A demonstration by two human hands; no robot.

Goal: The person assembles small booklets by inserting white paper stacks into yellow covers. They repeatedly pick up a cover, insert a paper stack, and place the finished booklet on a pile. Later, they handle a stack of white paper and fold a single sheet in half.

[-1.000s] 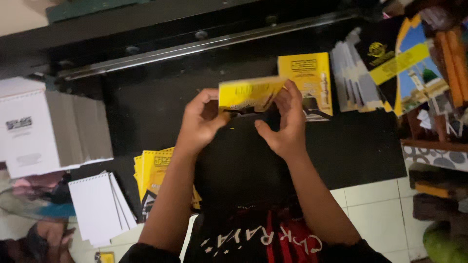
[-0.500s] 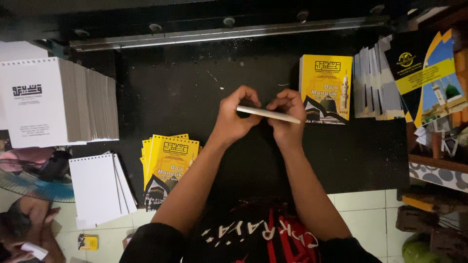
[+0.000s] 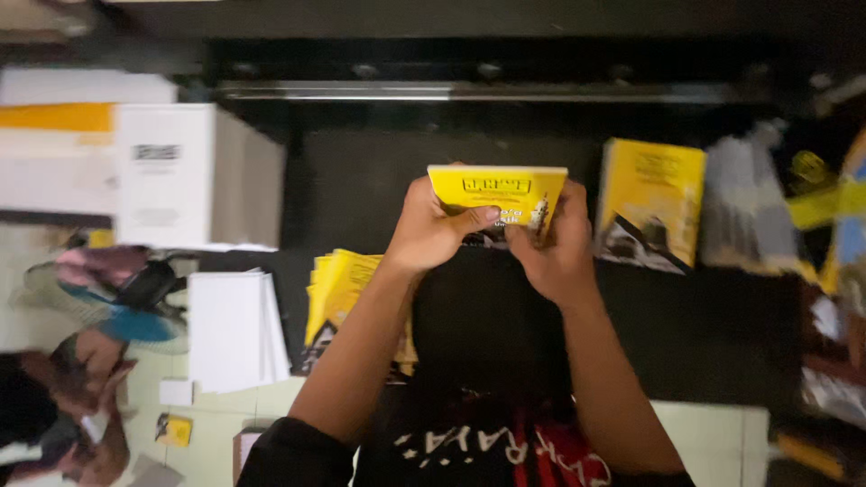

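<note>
Half a sec ago you had the yellow booklet (image 3: 497, 193) edge-on btwn both hands, just a thin strip. Now it's tipped up w/ the cover facing you, left hand (image 3: 431, 227) thumb across the front, right hand (image 3: 552, 245) gripping the other side. Both hands sit a bit higher over the surface (image 3: 361, 180).

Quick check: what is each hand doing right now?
Left hand: closed on the yellow booklet, thumb across its cover.
Right hand: closed on the same booklet's other side.

Print-shop bindery: booklet stacks (image 3: 347, 293), paper blocks (image 3: 194, 176), cutter bench (image 3: 451, 92).
</note>
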